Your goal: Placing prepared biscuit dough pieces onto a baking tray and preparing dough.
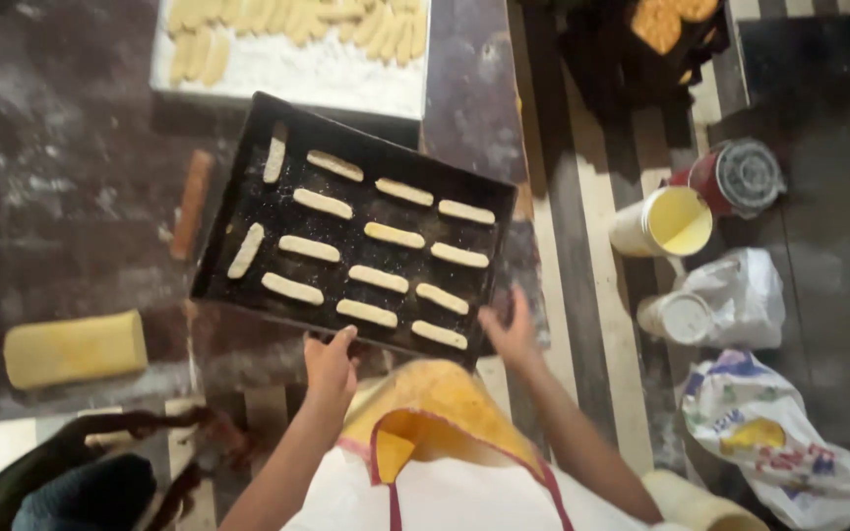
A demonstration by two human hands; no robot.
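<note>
A black baking tray [248,211] lies on the dark floury counter, holding several pale dough sticks [378,278] in rows. My left hand [330,362] grips the tray's near edge, fingers over the rim. My right hand [511,329] is at the tray's near right corner, touching or just beside it, with its fingers spread. A yellow apron [435,403] covers my front below the hands.
A floured white board [327,74] with more dough sticks lies behind the tray. A yellow dough block [76,349] sits left, a wooden stick [192,202] beside the tray. On the striped floor at right stand a yellow-lined container [676,221], a red jar [735,177], and plastic bags [779,442].
</note>
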